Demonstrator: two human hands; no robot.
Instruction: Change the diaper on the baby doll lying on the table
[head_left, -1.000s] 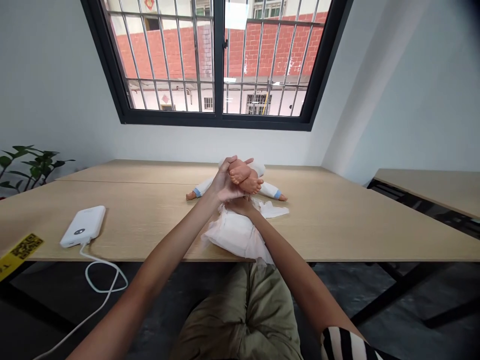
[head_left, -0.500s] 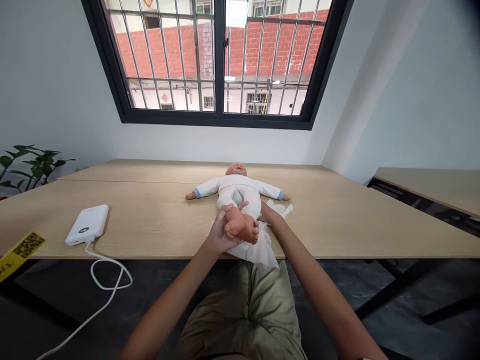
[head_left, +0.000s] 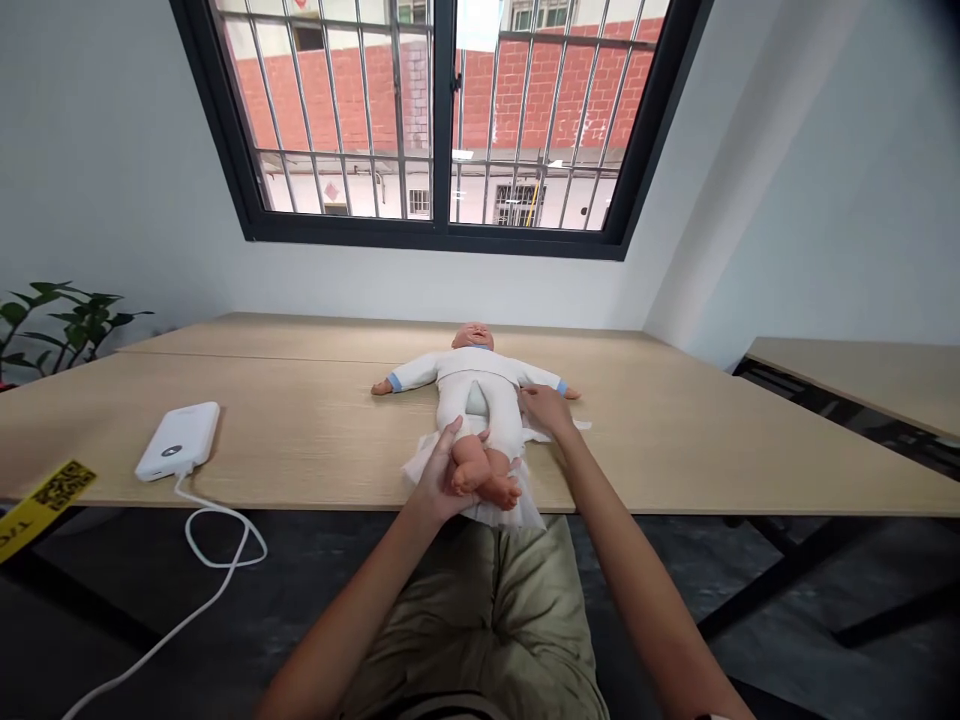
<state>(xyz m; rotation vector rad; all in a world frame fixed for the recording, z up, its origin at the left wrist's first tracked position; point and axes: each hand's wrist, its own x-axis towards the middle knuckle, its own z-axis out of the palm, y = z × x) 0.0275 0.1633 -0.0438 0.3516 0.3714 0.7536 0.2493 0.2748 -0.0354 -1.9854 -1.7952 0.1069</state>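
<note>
A baby doll (head_left: 501, 400) lies on its back, head toward the window, arms spread, in a white outfit with blue cuffs. Its bare lower legs and feet (head_left: 472, 475) point toward me. My left hand (head_left: 441, 480) is wrapped round these lower legs from the left and below. Under the doll's legs and hips is a thin, crumpled white piece (head_left: 429, 450) that looks like a diaper, partly hidden. My right hand (head_left: 546, 408) is at the doll's right-side hip in view, fingers bent in against it; what they pinch is hidden.
On the wooden table (head_left: 300, 430), a white power bank (head_left: 178, 440) lies at left, its white cable (head_left: 214, 510) hanging over the front edge. A yellow tag (head_left: 49, 510) is at the far left, with a plant (head_left: 71, 325) behind. Another table (head_left: 862, 370) stands at right.
My right hand has moved up along the doll's side, from beside its legs to its hip. The white piece now spreads farther left under the legs. My left hand keeps its hold.
</note>
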